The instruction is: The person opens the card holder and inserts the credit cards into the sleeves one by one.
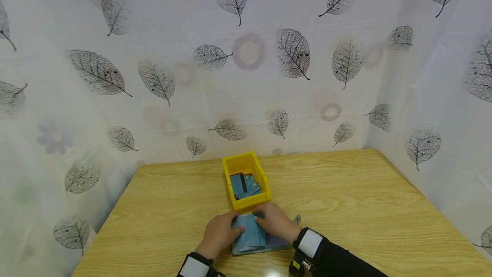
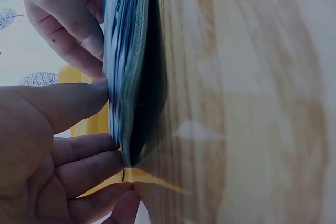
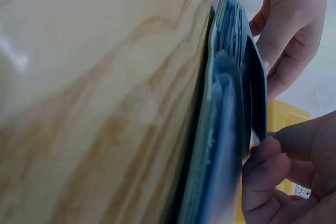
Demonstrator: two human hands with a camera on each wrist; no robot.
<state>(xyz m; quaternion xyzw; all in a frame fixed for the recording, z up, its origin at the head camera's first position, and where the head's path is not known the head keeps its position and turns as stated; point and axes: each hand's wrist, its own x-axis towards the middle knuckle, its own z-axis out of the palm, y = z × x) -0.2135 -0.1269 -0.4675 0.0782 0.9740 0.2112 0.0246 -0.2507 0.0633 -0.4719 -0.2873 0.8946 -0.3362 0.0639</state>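
A light blue-green card holder (image 1: 251,235) lies opened on the table, just in front of a yellow bin. Its stacked leaves show edge-on in the left wrist view. My left hand (image 1: 218,231) grips its left side, thumb on the top leaf and fingers at the edge. Between thumb and fingers, my right hand (image 3: 291,179) pinches the far edge of a leaf, which stands slightly apart from those under it in the right wrist view. A tab with a metal snap (image 1: 297,219) sticks out at the right, partly behind my right hand.
Right behind the card holder stands the yellow bin (image 1: 250,202). Several blue cards (image 1: 243,185) lie in it, one with a dark stripe. The wooden table (image 1: 346,200) ends at a leaf-patterned curtain (image 1: 253,93) behind and at the sides.
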